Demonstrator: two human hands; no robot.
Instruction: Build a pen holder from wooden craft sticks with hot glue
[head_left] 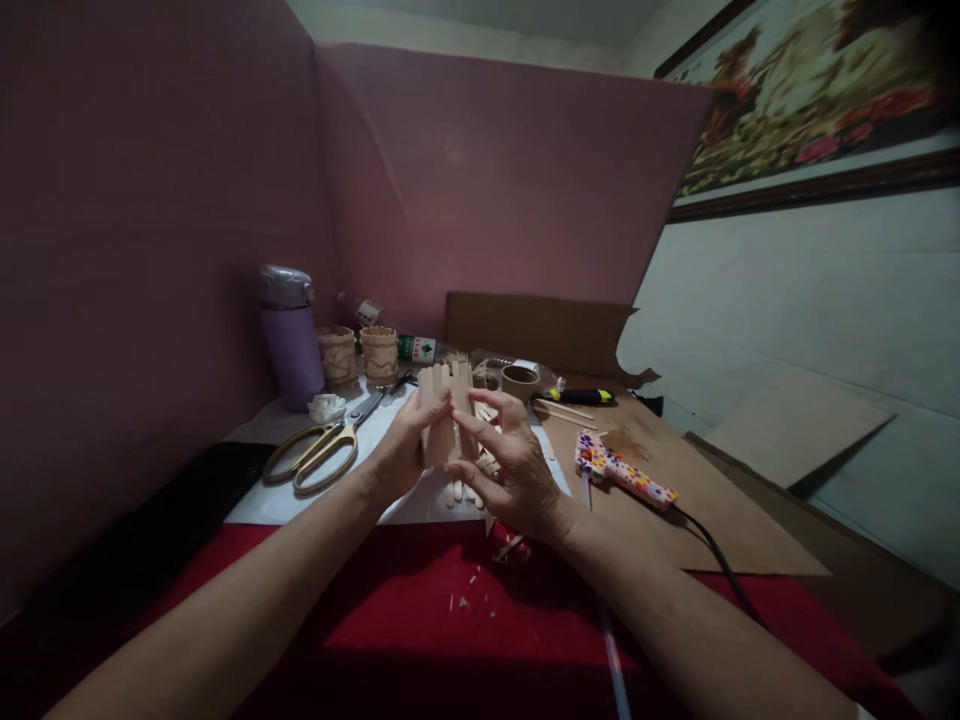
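Upright craft sticks stand side by side, forming a cup-like piece (437, 440) in front of me. My left hand (409, 445) grips it from the left, thumb across its near face. From the right, my right hand (514, 460) pinches it, with thumb low and fingertips on the sticks. The far side of the piece is hidden. Loose craft sticks (456, 493) lie beneath and behind the hands on white paper (405, 512). A flower-patterned glue gun (626, 477) rests to the right of my right hand.
Large scissors (326, 455) lie left, near a purple bottle (291, 345) and two decorated cups (379, 357). A tape roll (520, 380) and a utility knife (581, 397) are behind. Cardboard (720, 530) covers the right side; scraps dot the red cloth (397, 620). The glue gun's cord (716, 555) trails right.
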